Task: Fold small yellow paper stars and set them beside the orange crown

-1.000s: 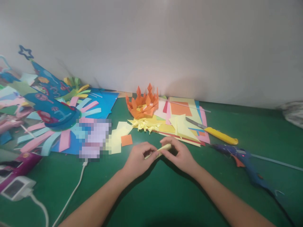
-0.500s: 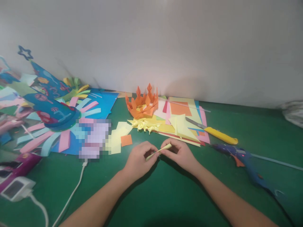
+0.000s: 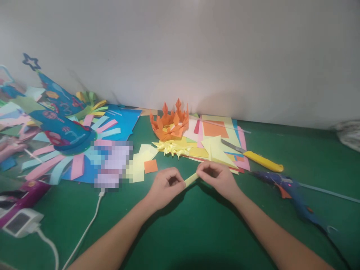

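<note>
A narrow folded strip of pale yellow paper (image 3: 191,180) stretches between my two hands, just above the green table. My left hand (image 3: 166,186) pinches its lower left end between thumb and fingers. At the upper right end, my right hand (image 3: 218,177) grips it the same way, hiding that tip. Beyond the hands lie a row of small twisted yellow paper pieces (image 3: 173,149) and an orange folded-paper crown (image 3: 169,125). A small orange paper square (image 3: 151,166) rests left of my left hand, beside pale yellow paper pieces (image 3: 138,168).
Right of my hands lie a yellow utility knife (image 3: 263,161), its blade out over stacked coloured paper (image 3: 216,129), and a blue glue gun (image 3: 298,198). On the left stand decorated blue cone hats (image 3: 63,127). A white cable (image 3: 87,228) crosses the green table (image 3: 180,240).
My hands have moved slightly apart along the strip, the right one up and outward. The strip has turned, so its flat face now shows between them.
</note>
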Demonstrator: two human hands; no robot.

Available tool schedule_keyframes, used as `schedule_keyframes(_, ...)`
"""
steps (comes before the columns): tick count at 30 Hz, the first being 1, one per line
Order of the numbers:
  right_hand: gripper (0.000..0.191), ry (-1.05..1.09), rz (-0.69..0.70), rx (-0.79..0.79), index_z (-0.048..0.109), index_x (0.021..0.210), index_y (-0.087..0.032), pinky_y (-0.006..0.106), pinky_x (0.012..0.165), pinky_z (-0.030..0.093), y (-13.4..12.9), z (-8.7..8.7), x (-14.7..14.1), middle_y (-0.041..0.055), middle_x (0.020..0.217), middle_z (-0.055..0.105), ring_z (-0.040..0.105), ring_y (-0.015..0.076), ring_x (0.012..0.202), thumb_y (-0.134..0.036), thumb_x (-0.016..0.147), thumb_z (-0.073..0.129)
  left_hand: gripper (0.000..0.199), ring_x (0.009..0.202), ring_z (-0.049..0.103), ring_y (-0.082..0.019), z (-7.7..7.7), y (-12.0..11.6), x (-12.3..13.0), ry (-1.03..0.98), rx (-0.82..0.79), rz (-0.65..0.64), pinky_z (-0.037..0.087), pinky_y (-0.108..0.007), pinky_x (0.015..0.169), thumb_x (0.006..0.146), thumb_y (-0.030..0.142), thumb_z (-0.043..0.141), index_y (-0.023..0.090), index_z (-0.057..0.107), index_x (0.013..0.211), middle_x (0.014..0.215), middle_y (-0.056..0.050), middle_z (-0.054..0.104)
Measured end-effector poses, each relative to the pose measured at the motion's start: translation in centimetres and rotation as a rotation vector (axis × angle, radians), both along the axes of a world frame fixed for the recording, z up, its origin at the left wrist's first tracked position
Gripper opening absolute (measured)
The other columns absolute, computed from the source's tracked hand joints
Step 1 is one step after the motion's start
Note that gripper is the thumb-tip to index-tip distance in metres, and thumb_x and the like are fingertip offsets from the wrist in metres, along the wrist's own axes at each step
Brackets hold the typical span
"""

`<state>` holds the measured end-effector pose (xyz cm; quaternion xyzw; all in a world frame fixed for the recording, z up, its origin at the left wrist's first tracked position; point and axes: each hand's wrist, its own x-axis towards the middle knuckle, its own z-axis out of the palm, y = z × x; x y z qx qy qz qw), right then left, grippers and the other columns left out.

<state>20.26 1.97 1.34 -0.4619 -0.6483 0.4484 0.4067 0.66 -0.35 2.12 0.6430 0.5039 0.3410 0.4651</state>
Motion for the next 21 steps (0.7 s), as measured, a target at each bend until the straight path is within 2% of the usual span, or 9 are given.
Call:
schedule_keyframes(2, 0.021, 0.048, -0.109, -0.004, 0.059, 0.07, -0.018, 0.025, 0.055, 0.046, 0.3, 0.1, 0.4, 0.0014, 0.067, 0.06, 0.053, 0.0125, 0.059, -0.037, 0.078, 0.062, 0.014, 0.056, 0.043, -0.009, 0.0, 0.2, -0.1, -0.071, -0.055, 0.033, 0.033, -0.021, 0.053, 0.069, 0.02, 0.06, 0.016, 0.053, 0.058, 0.059, 0.003, 0.049)
schedule_keyframes(4, 0.023, 0.088, -0.127, -0.018, 0.06, 0.075, -0.018, 0.025, 0.055, 0.047, 0.3, 0.1, 0.5, 0.0025, 0.071, 0.062, 0.055, 0.0129, 0.061, -0.041, 0.078, 0.062, 0.014, 0.056, 0.044, -0.01, -0.1, 0.2, -0.1, -0.124, -0.097, 0.049, 0.033, -0.021, 0.053, 0.069, 0.023, 0.061, 0.016, 0.054, 0.06, 0.06, 0.003, 0.049)
schedule_keyframes(8, 0.034, 0.134, 0.107, -0.095, 0.06, 0.095, -0.019, 0.027, 0.063, 0.051, -0.2, 0.0, -0.3, 0.0057, 0.085, 0.066, 0.061, 0.0158, 0.073, -0.044, 0.073, 0.066, 0.016, 0.054, 0.043, -0.009, -0.4, 0.0, 0.2, -0.12, -0.109, 0.011, 0.033, -0.021, 0.051, 0.073, 0.029, 0.061, 0.016, 0.056, 0.066, 0.06, 0.003, 0.049)
schedule_keyframes(11, 0.025, 0.047, 0.173, -0.102, 0.063, 0.082, -0.018, 0.026, 0.062, 0.05, -0.6, 0.0, -0.9, 0.0038, 0.076, 0.065, 0.06, 0.0148, 0.068, -0.041, 0.075, 0.066, 0.017, 0.054, 0.042, -0.009, -0.6, -0.1, 0.3, -0.078, -0.068, -0.038, 0.033, -0.02, 0.051, 0.076, 0.031, 0.059, 0.016, 0.056, 0.069, 0.061, 0.003, 0.05)
schedule_keyframes(14, 0.024, 0.019, 0.083, -0.065, 0.063, 0.071, -0.017, 0.025, 0.057, 0.048, -0.6, 0.1, -1.1, 0.0009, 0.065, 0.062, 0.056, 0.0131, 0.059, -0.041, 0.075, 0.064, 0.014, 0.054, 0.044, -0.008, -0.7, -0.1, 0.2, -0.024, -0.048, -0.053, 0.034, -0.02, 0.051, 0.076, 0.026, 0.057, 0.016, 0.054, 0.067, 0.061, 0.003, 0.05)
schedule_keyframes(18, 0.027, 0.055, -0.085, -0.047, 0.061, 0.066, -0.017, 0.023, 0.046, 0.04, -0.4, 0.3, -0.6, -0.0029, 0.052, 0.051, 0.046, 0.0105, 0.048, -0.043, 0.074, 0.065, 0.011, 0.054, 0.046, -0.009, -0.7, 0.1, -0.3, 0.007, -0.025, -0.052, 0.034, -0.02, 0.05, 0.073, 0.019, 0.054, 0.017, 0.05, 0.063, 0.061, 0.003, 0.05)
schedule_keyframes(21, 0.028, 0.07, -0.16, -0.037, 0.06, 0.066, -0.017, 0.023, 0.043, 0.036, -0.3, 0.4, -0.4, -0.0035, 0.05, 0.046, 0.042, 0.0101, 0.045, -0.044, 0.075, 0.064, 0.011, 0.054, 0.046, -0.009, -0.5, 0.3, -0.6, 0.001, -0.019, -0.045, 0.035, -0.02, 0.051, 0.072, 0.017, 0.053, 0.017, 0.049, 0.061, 0.061, 0.002, 0.05)
